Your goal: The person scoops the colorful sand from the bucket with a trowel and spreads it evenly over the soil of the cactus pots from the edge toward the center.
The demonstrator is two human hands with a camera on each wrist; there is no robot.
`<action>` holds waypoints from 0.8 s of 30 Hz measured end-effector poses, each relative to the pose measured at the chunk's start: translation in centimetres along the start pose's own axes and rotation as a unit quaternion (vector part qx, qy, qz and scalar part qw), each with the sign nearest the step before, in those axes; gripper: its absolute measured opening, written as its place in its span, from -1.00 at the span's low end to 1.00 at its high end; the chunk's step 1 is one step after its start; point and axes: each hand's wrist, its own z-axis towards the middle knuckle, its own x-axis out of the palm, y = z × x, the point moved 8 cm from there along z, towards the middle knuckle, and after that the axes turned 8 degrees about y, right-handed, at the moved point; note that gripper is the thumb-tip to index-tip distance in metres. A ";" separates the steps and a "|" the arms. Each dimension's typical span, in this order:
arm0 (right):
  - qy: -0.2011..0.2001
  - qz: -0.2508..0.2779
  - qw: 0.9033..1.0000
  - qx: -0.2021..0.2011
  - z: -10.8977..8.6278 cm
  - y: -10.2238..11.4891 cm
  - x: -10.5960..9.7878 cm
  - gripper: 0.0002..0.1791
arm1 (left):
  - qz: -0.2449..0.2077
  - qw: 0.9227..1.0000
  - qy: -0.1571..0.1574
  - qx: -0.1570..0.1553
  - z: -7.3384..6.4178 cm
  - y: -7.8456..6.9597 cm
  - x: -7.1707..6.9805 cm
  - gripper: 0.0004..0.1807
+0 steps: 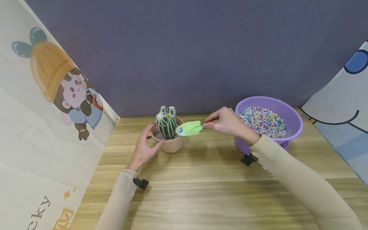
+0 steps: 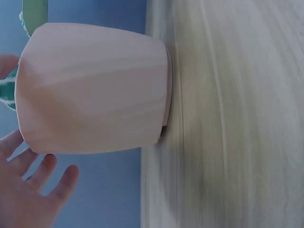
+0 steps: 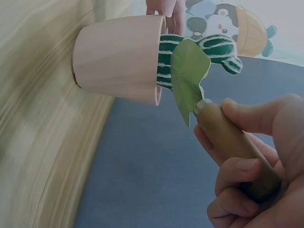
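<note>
A striped toy cactus (image 1: 167, 125) with a yellow flower stands in a pale pink flower pot (image 1: 172, 147). My left hand (image 1: 145, 145) holds the pot at its left rim, thumb on the near side and fingers around the far side. In the left wrist view, the lower fingers (image 2: 64, 185) spread apart beside the pot wall. My right hand (image 1: 225, 121) grips the wooden handle (image 3: 232, 147) of a small green trowel (image 1: 191, 128). The blade's tip is over the pot's right rim beside the cactus, with colourful beads (image 1: 180, 130) on it.
To the right stands a purple bucket (image 1: 297, 127) holding many multicoloured beads (image 1: 263, 123). Behind the wooden table (image 1: 184, 191) rises a dark blue-grey panel (image 1: 189, 57). Printed cartoon panels border the left and right sides.
</note>
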 end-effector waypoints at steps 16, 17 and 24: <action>0.014 -0.054 0.998 0.014 1.1 0.8 0.5 -0.80 | 0.056 0.998 0.001 -0.006 0.1 -0.2 0.1 -0.04; 0.015 -0.057 0.998 0.013 1.1 0.9 0.5 -0.80 | 0.063 0.998 -0.001 -0.007 0.0 -0.3 0.1 -0.03; 0.019 -0.075 0.997 0.014 1.3 1.8 0.4 -0.85 | 0.091 0.995 -0.010 -0.033 -0.2 -0.9 0.4 0.06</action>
